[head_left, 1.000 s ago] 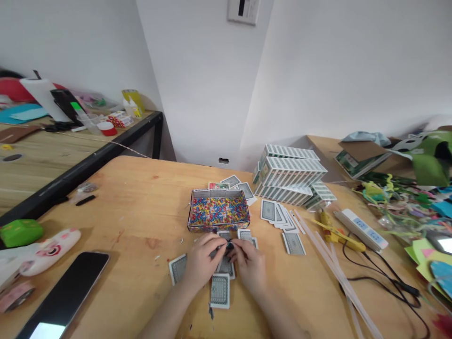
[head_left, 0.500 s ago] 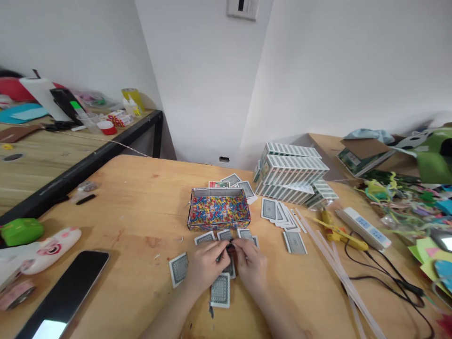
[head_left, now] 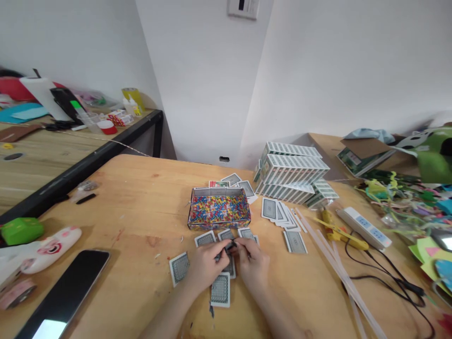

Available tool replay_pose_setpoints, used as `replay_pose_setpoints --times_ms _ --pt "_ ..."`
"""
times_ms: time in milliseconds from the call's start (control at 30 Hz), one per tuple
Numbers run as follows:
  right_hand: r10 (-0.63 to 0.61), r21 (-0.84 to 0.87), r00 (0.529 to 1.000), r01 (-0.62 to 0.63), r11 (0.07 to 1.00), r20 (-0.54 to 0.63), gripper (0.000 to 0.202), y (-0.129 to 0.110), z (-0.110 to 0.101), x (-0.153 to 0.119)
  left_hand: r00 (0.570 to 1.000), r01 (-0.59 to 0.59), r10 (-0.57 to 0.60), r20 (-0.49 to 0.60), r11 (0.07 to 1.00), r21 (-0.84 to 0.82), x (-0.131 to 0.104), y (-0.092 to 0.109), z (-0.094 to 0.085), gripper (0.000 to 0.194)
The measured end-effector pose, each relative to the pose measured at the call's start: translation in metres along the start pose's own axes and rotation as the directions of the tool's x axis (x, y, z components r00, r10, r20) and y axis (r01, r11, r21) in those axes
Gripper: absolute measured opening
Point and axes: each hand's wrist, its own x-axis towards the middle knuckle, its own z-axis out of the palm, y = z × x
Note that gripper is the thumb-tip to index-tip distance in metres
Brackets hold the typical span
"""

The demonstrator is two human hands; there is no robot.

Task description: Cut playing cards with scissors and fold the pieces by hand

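My left hand (head_left: 207, 264) and my right hand (head_left: 253, 264) meet over the table, fingertips pinched together. Between them is a small dark, soft-looking piece (head_left: 230, 245), its kind not clear and partly covered by my fingers. Several grey-backed playing cards lie around and under my hands: one card (head_left: 221, 289) in front, another (head_left: 179, 268) to the left of my left hand, others (head_left: 205, 238) just beyond. Behind these stands an open box (head_left: 219, 222) lined with a multicoloured pattern.
White-and-green striped boxes (head_left: 294, 168) are stacked at the back right, with fanned cards (head_left: 270, 208) in front. Clear sticks (head_left: 339, 266), a yellow glue gun (head_left: 344, 237) and a power strip (head_left: 364, 227) lie right. A phone (head_left: 67, 289) lies left.
My fingertips have shifted slightly, and the dark piece between them shows at a different angle, turned or stretched a little. Cards and box stay in place.
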Motion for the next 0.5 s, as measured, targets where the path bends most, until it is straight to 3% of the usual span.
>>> replay_pose_setpoints --times_ms 100,233,500 --pt "0.042 0.088 0.999 -0.044 0.995 0.017 0.016 0.0017 -0.0015 0.001 0.998 0.063 -0.062 0.013 0.996 -0.059 0.0006 0.0002 -0.0003 0.029" --pt "0.048 0.144 0.999 -0.049 0.988 0.014 0.013 0.0029 -0.0013 0.0028 0.989 0.117 -0.123 -0.077 0.99 -0.083 0.0012 -0.0018 -0.0006 0.021" --pt "-0.029 0.044 0.998 0.032 0.998 -0.063 0.011 -0.0007 -0.0027 0.0057 0.996 0.018 -0.018 -0.09 1.0 0.0 -0.0008 0.0005 0.0017 0.023"
